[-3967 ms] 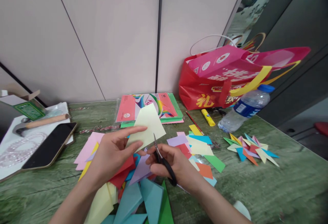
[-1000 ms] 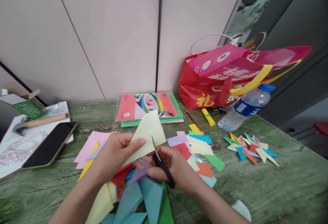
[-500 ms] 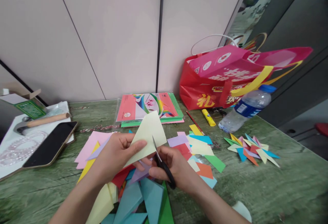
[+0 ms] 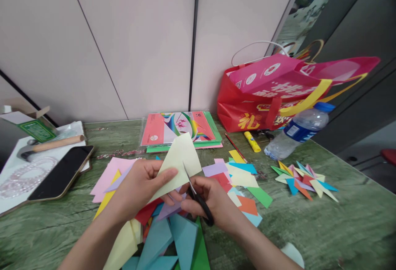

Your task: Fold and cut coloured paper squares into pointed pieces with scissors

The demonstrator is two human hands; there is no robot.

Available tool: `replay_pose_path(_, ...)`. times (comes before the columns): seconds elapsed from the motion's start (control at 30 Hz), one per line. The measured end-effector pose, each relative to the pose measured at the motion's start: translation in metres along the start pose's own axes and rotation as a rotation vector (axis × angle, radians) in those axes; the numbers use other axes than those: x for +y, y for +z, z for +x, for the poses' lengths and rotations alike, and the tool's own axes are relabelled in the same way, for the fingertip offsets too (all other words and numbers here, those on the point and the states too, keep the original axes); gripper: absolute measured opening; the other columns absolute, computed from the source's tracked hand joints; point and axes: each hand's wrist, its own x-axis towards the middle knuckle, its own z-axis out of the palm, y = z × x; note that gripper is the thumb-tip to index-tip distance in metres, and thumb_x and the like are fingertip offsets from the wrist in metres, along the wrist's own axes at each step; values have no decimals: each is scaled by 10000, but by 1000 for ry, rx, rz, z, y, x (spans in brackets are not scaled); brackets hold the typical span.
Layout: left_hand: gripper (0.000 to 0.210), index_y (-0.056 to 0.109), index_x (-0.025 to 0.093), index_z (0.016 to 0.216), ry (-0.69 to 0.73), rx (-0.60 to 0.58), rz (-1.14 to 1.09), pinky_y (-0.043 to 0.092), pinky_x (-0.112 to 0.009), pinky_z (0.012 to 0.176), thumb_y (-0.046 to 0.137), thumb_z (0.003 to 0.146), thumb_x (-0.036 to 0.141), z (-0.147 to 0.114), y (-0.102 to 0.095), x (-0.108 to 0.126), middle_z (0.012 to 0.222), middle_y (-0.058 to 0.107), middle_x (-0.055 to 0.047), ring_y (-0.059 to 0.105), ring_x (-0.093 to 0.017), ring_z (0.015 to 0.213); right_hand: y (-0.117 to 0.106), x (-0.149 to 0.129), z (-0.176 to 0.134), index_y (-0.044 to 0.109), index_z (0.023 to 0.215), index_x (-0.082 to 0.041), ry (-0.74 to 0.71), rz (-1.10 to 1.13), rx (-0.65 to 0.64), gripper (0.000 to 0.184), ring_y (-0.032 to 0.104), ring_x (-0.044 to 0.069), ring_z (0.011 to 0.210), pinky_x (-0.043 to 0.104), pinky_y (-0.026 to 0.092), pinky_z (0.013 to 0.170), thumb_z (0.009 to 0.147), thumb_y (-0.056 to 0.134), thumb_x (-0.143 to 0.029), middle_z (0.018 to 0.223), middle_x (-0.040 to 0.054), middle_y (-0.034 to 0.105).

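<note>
My left hand (image 4: 151, 181) pinches a pale yellow sheet of paper (image 4: 177, 154) between thumb and fingers, holding it up over the table. In my right hand (image 4: 206, 198) is a pair of black-handled scissors (image 4: 199, 199), fingers wrapped round the handles. The blades lie against the paper's lower right part, where a slit runs up from the edge. Below the hands lie folded blue paper pieces (image 4: 156, 241) and a folded pale yellow piece (image 4: 122, 247). Pink sheets (image 4: 107, 177) are left of my left hand, and coloured paper scraps (image 4: 241, 175) spread right of my right hand.
Behind stands a packet of coloured paper (image 4: 179, 127). A red gift bag (image 4: 262, 97), a yellow glue stick (image 4: 252, 141) and a water bottle (image 4: 298, 132) are at the back right, folded paper stars (image 4: 305, 179) in front. A phone (image 4: 62, 173) and a hammer (image 4: 57, 143) lie left.
Both hands stay almost in place with the paper and scissors. The scissors' tip has shifted very slightly at the slit; the whole view has moved a little.
</note>
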Motion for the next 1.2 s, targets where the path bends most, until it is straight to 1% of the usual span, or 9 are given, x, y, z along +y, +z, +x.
replay_pose_path(0.2, 255, 671, 155, 684, -1, 7, 18, 503, -176, 448, 575, 818, 349, -1, 1, 1, 562, 729, -17, 660, -138, 461, 0, 1, 1, 571, 799, -127, -2, -13, 5, 348, 418, 68, 467, 189, 339, 429, 643, 742, -387, 578, -30, 525)
replay_pose_path(0.37, 276, 661, 157, 681, 7, 1, 63, 500, -188, 466, 557, 828, 367, -2, 0, 1, 579, 734, -23, 661, -141, 466, 1, 0, 0, 566, 779, -131, 1, -18, 15, 342, 422, 66, 433, 184, 332, 406, 653, 728, -404, 544, -35, 512)
replay_pose_path(0.6, 271, 658, 158, 677, -2, 12, 47, 499, -193, 464, 563, 821, 367, -2, 1, 1, 580, 734, -20, 660, -144, 469, 1, -1, 0, 576, 767, -132, -8, -28, 5, 343, 430, 63, 419, 180, 337, 395, 663, 718, -426, 531, -36, 514)
replay_pose_path(0.93, 280, 654, 161, 670, -4, 19, 53, 498, -217, 473, 570, 811, 389, -3, 0, 3, 580, 731, -28, 651, -155, 470, 2, -4, -1, 576, 720, -145, 9, -47, 22, 384, 429, 53, 370, 170, 326, 356, 647, 704, -499, 490, -50, 506)
replay_pose_path(1.03, 281, 653, 160, 679, -22, 8, 29, 496, -227, 488, 578, 801, 402, -4, 0, 4, 576, 723, -25, 642, -156, 478, 2, -2, 0, 577, 722, -146, 10, -57, 38, 381, 430, 52, 357, 168, 328, 349, 642, 707, -495, 478, -56, 505)
replay_pose_path(1.1, 274, 650, 160, 696, -29, 0, 18, 482, -226, 502, 599, 779, 416, -4, -1, 4, 591, 708, -14, 635, -157, 517, 1, 0, 1, 574, 713, -148, 7, -59, 49, 364, 430, 51, 358, 169, 337, 353, 647, 710, -479, 480, -58, 507)
replay_pose_path(1.13, 283, 642, 159, 689, -19, 15, 29, 462, -215, 497, 607, 768, 429, -4, -3, 3, 589, 688, -2, 615, -147, 523, 1, 0, 1, 574, 708, -149, 7, -59, 56, 355, 432, 51, 357, 168, 338, 352, 649, 710, -471, 481, -58, 510)
replay_pose_path(1.2, 335, 609, 155, 638, 25, 98, 80, 397, -189, 467, 588, 770, 463, -3, -6, 0, 552, 608, 28, 530, -107, 494, 1, -1, 1, 577, 704, -149, 15, -64, 64, 343, 437, 52, 355, 167, 334, 348, 648, 713, -459, 484, -56, 519)
